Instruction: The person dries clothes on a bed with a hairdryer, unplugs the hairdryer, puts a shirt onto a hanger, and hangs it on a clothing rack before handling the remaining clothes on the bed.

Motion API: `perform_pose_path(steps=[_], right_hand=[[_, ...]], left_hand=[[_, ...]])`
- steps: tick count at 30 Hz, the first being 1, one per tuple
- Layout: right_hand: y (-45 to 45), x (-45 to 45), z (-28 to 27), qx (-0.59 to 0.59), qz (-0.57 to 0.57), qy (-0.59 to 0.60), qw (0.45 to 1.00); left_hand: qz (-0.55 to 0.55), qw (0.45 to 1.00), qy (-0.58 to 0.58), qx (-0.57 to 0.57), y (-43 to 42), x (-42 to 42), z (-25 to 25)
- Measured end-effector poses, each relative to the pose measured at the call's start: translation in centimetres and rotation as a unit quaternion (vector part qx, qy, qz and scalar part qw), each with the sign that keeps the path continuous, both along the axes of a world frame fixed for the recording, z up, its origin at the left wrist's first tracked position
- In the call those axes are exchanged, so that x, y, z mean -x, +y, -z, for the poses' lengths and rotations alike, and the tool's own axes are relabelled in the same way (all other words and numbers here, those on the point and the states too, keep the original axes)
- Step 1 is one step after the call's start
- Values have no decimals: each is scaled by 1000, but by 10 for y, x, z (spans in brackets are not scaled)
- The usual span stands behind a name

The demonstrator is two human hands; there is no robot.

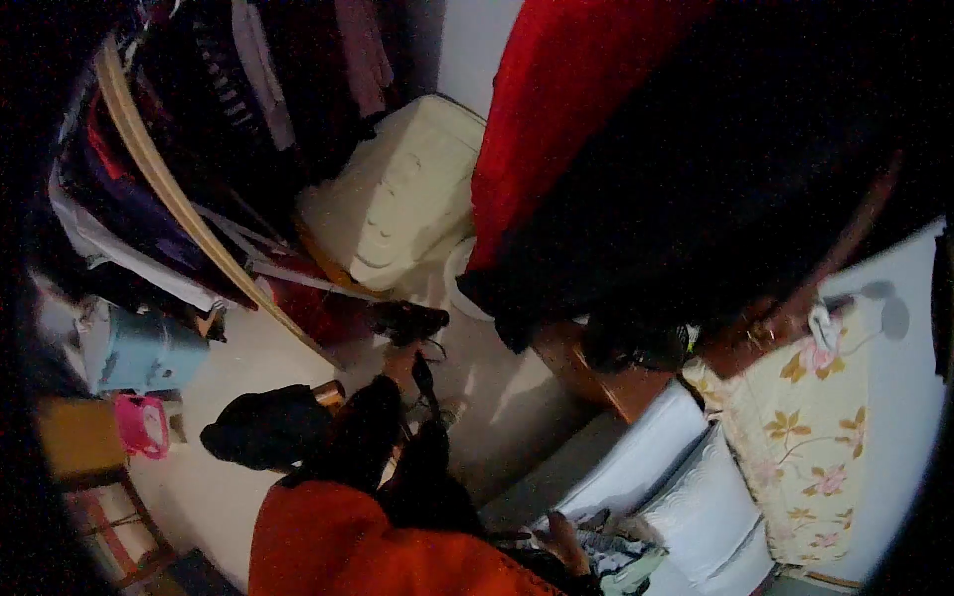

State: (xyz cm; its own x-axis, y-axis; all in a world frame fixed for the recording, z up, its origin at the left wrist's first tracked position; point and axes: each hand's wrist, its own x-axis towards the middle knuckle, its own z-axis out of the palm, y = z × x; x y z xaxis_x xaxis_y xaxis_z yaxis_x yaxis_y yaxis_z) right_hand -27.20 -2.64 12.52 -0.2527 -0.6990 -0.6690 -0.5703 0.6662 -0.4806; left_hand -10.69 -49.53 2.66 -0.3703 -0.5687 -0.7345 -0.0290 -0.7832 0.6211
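Note:
Over the floor, my left hand [399, 366], at the end of a black sleeve, looks closed around a dark object [409, 320] with a thin loop or strap. Dimness hides what kind of thing it is. Low in the view, my right hand [562, 544] is closed at the edge of a bundle of grey and pale green patterned cloth [624, 552], beside the bed. My orange top [328, 541] fills the bottom of the view.
A bed holds a white pillow [708, 507], with a floral panel [810, 447] behind it. Red cloth [542, 109] hangs at the top. Clothes hang on a rack with a curved rail [179, 204]. A cream container [417, 189], black bag [263, 427], blue box [149, 348] and pink item [142, 425] stand around.

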Motion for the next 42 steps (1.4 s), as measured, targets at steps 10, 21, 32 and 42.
perform_pose_path(steps=[10, 21, 32, 42], right_hand=[[28, 25, 49, -201, 10, -43, 979], [-10, 25, 54, -44, 133, -158, 977], [-8, 1, 118, -41, 236, -129, 962], [112, -168, 180, 4, 374, -123, 919]], left_hand=[[13, 985, 14, 172, -220, 12, 40], [62, 912, -234, 331, -319, -6, 146], [84, 576, -632, 512, -261, 34, 194], [520, 801, -152, 254, 98, -17, 166]])
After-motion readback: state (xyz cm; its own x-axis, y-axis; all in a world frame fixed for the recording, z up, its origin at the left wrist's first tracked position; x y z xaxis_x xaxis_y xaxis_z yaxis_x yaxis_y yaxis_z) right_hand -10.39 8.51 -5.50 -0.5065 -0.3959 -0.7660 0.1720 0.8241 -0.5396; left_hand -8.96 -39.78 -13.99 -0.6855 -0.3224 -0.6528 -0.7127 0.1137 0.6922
